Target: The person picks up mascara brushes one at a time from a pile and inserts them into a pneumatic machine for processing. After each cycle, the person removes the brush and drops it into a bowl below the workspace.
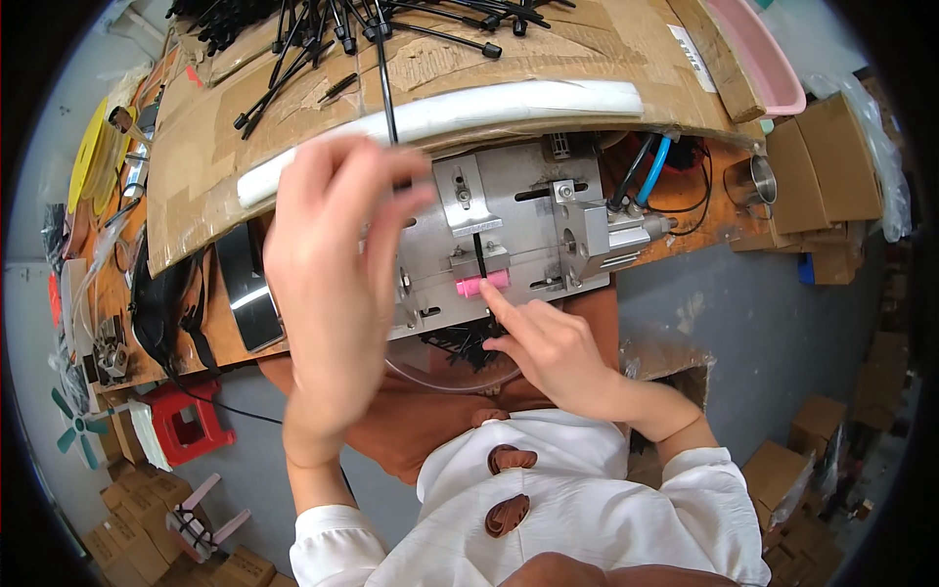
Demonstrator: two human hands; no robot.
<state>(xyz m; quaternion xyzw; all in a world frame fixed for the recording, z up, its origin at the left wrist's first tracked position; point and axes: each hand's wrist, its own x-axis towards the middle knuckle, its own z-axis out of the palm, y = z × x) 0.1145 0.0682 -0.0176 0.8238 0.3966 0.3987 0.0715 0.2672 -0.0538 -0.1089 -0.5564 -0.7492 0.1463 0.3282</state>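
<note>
The hands are apart. Left hand (337, 235) is blurred; its grip on the black rod (386, 88) beyond cannot be told. Right hand (553, 352), thumb and index parted, fingertip-contacts and partly covers the pink block (469, 289).

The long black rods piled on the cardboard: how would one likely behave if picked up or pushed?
A black rod would probably stay stiff, since those fanned out look straight. It is likely light, being so slender. Pushed, it may swing around rather than roll straight, because the knob at its end is thicker than its shaft.
</note>
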